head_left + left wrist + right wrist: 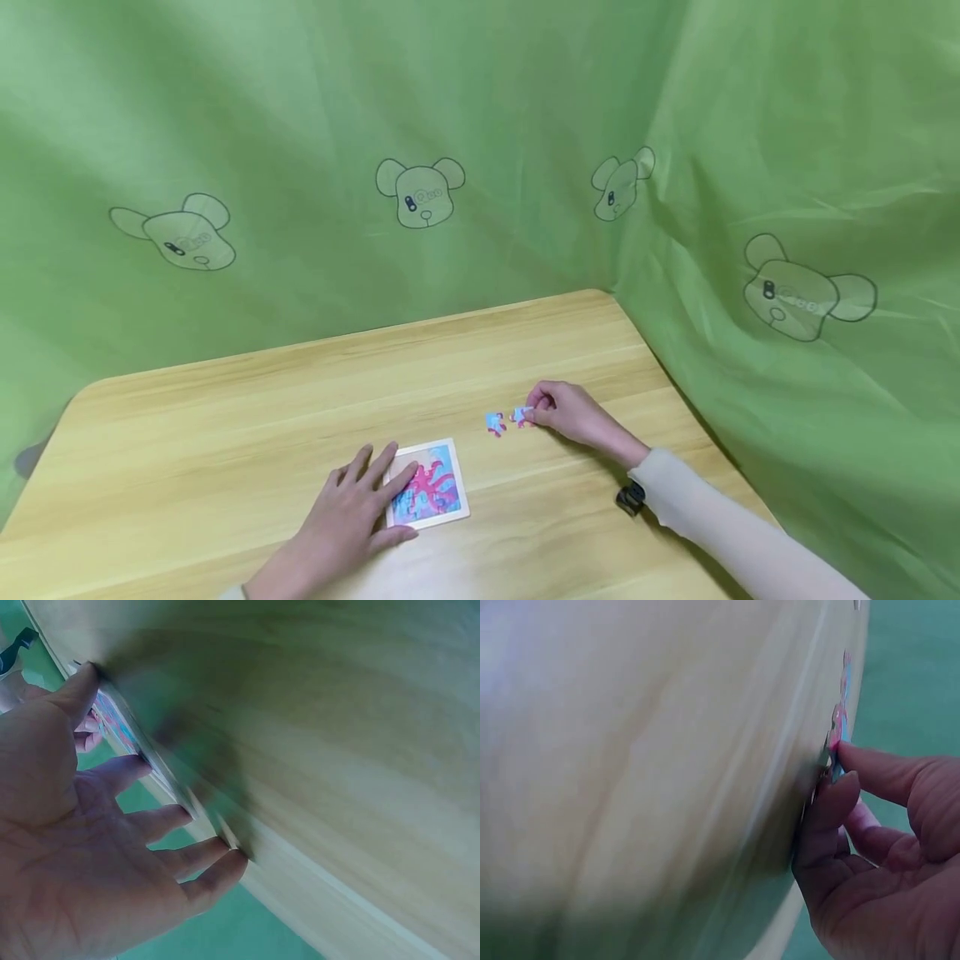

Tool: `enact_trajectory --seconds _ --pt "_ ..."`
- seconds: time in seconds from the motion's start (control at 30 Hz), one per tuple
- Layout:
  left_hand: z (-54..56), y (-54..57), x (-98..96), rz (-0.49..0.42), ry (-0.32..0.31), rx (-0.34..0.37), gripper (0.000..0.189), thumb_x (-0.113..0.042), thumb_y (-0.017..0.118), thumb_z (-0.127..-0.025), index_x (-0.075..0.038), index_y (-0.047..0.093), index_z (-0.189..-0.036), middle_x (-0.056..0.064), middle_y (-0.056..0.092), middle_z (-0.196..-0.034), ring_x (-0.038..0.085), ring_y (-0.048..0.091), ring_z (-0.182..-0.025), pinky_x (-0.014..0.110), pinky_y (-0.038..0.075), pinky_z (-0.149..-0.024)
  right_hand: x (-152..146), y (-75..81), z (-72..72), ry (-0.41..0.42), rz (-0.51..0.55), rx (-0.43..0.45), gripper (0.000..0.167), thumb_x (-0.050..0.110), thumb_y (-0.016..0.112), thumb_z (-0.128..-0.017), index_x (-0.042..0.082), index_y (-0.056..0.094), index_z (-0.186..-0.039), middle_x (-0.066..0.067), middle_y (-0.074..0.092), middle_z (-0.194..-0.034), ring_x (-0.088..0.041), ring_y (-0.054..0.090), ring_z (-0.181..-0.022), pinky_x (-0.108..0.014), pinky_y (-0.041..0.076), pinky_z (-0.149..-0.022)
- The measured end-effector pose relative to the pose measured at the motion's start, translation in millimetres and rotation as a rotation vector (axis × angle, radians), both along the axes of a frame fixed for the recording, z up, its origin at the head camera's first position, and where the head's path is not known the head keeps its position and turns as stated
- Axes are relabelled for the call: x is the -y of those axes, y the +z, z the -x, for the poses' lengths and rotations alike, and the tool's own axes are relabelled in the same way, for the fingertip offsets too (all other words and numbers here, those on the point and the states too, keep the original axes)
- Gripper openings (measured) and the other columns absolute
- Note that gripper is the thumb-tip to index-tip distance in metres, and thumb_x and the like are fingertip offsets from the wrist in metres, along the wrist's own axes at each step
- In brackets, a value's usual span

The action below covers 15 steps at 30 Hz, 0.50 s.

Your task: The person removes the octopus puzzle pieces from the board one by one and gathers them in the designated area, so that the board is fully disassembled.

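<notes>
A small jigsaw puzzle in a pale square frame [464, 492] lies on the table; its picture has a pink octopus on blue. Over its left side my left hand [337, 517] is spread, the index fingertip on the upper left of the puzzle and the thumb by the lower edge. A plain beige patch shows at the puzzle's upper left. Farther right, my right hand [573, 414] pinches a blue and pink puzzle piece [519, 415] between thumb and fingers, low at the tabletop. Just left of that piece lies another puzzle piece [495, 423].
The wooden table [247, 433] has rounded far corners. A green curtain [525, 100] with bear-head outlines hangs behind it and along its right side. A small black device [630, 498] sits at my right wrist.
</notes>
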<state>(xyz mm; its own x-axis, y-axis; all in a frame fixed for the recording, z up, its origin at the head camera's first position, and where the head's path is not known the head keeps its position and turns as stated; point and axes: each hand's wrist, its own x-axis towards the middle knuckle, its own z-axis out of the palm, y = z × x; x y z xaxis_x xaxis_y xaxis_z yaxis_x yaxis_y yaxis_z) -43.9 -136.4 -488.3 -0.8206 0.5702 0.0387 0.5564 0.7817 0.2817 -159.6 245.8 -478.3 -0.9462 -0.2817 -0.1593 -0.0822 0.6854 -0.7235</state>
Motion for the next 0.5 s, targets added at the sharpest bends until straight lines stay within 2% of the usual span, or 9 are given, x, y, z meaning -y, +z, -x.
enact_trajectory --seconds 0.5 --pt "1.3 -0.8 1.0 0.026 -0.006 -0.030 0.081 -0.070 0.065 -0.099 -0.018 0.057 -0.161 0.024 0.044 -0.167 0.058 0.045 -0.145 0.071 0.051 -0.098 -0.6 -6.7 6.1 0.065 -0.029 -0.062 0.009 0.010 0.079 -0.101 0.011 0.071 -0.099 0.002 0.062 -0.084 -0.016 0.057 -0.078 -0.032 0.048 -0.073"
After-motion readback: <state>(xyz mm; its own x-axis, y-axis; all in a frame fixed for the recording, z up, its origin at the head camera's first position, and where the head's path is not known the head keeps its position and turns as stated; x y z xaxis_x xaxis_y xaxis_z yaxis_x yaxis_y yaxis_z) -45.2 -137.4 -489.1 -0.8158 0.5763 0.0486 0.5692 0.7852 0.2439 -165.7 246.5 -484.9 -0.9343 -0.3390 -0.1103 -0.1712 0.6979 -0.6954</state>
